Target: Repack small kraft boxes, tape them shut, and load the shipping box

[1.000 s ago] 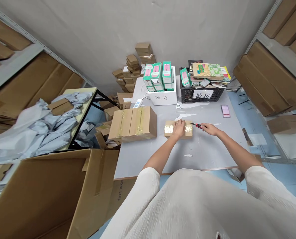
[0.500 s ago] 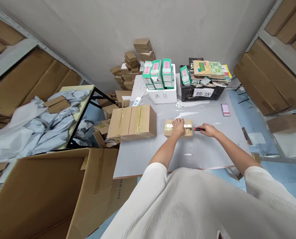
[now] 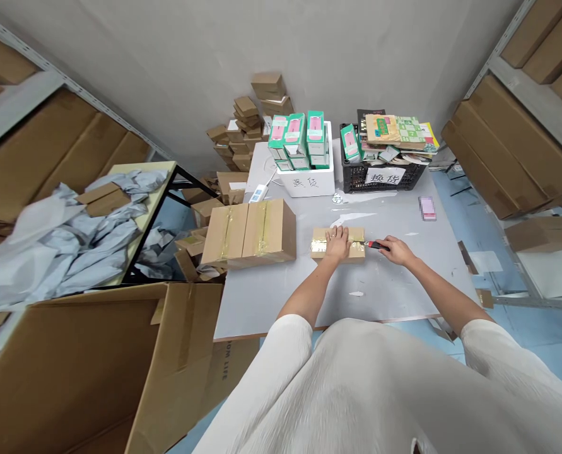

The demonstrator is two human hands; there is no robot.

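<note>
A small taped cardboard box (image 3: 319,248) lies on the grey table (image 3: 266,296) in front of me. My left hand (image 3: 338,243) rests on top of it, fingers spread out flat. In my right hand (image 3: 394,250) is a red and black utility knife (image 3: 378,244), gripped by its handle. Its blade points left and meets the right part of the box, along the shiny tape. How deep the blade sits cannot be made out.
Two larger cardboard boxes (image 3: 247,233) stand left on the table. Behind are a white bin (image 3: 308,184) of green-and-pink boxes and a black crate (image 3: 356,180) holding books. A big open carton (image 3: 181,359) stands front left. A small pink item (image 3: 427,208) lies right.
The left hand's fingers have spread a little on the small box. The knife remains at the box's right part, with only a slight shift. The whole view has drifted slightly.
</note>
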